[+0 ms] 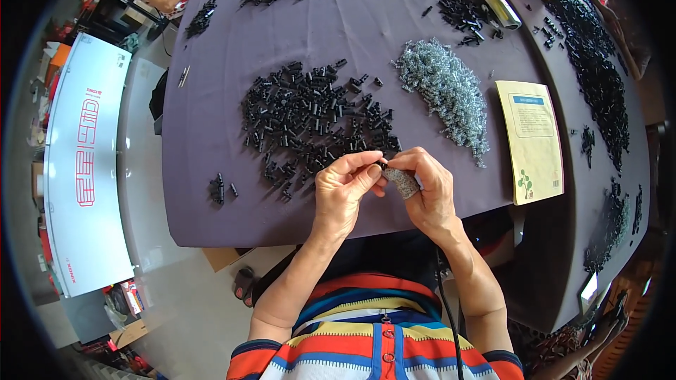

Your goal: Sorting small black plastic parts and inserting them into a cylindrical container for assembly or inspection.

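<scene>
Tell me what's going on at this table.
A person in a striped top works with both bare hands at the near edge of the purple-grey table. The left hand and right hand meet at the fingertips over a small dark piece, mostly hidden; the right also holds something grey and speckled. Just beyond lie a pile of black pieces and, to its right, a heap of small clear-grey pieces. A yellow booklet lies farther right.

Before you spreads a table point(211, 105) draped in greyish-purple cloth; a second cloth-covered table point(570, 267) stands to your right. On your left, pale, glossy floor point(179, 295) catches light beside a long white panel point(88, 165).
</scene>
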`<state>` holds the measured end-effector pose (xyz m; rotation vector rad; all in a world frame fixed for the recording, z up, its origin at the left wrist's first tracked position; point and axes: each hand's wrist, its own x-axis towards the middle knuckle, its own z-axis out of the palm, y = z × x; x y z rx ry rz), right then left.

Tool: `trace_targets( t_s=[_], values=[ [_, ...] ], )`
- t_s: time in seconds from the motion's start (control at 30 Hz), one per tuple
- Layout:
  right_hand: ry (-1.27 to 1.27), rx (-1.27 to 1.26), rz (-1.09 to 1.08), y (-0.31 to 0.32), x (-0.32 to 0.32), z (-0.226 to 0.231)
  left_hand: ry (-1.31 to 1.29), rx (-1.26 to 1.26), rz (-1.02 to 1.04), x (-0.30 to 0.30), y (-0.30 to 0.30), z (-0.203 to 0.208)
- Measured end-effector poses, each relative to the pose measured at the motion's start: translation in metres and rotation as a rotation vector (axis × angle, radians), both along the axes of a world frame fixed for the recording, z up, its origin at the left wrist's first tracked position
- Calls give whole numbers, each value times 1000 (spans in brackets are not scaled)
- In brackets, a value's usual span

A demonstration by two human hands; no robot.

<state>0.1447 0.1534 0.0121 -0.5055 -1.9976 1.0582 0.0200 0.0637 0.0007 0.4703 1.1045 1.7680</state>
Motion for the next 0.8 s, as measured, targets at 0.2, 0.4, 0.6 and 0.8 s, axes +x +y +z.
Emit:
trace_targets(
  t_s=[0.2, 0.4, 0.6, 0.8],
  values=[
    [-52, -184, 139, -2, 7, 5, -96, 54, -110, -4, -21, -2],
    [-182, -568, 315, 6, 17, 6, -317, 75, -228, 1, -35, -8],
    [-465, -50, -133, 20, 14, 18, -273, 93, -117, -24, -52, -14],
    [-473, 255, -95, 14, -7, 0, -281, 97, -112, -25, -57, -16]
  ],
)
